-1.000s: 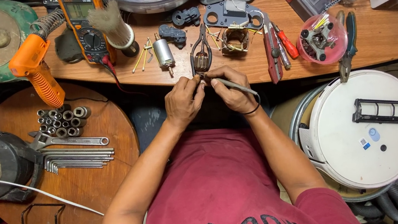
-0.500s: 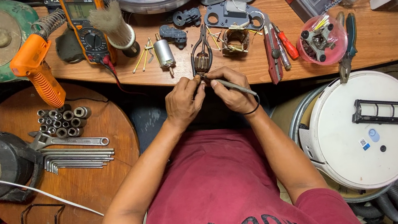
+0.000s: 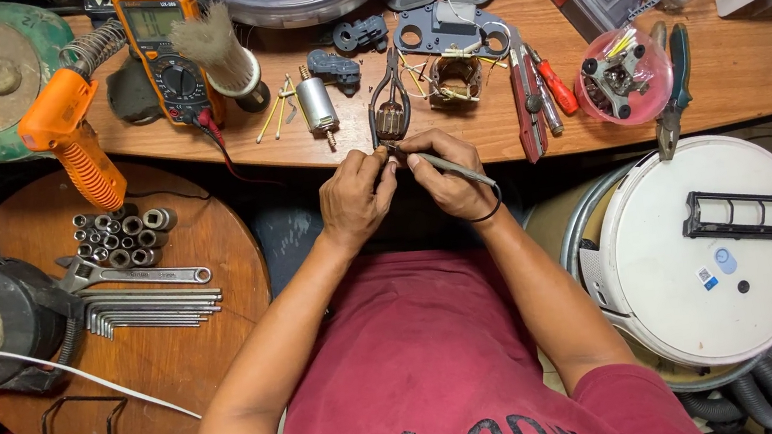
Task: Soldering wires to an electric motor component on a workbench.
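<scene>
While nothing has shifted since a second ago | left hand (image 3: 356,196) pinches small part (image 3: 393,150) | right hand (image 3: 445,175) grips thin tool (image 3: 459,171) at counter (image 3: 742,80) edge | work steady.

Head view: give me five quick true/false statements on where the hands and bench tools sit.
1. Both hands meet at the bench edge, the left hand beside the right hand. True.
2. The right hand holds a slim grey pen-like tool. True.
3. The orange multimeter lies on the round wooden table. False: it lies on the long bench; the round table carries sockets and wrenches.
4. The orange heat gun is in the left hand. False: it lies untouched, far to the left.
5. The white round robot vacuum sits at the person's right. True.
</scene>
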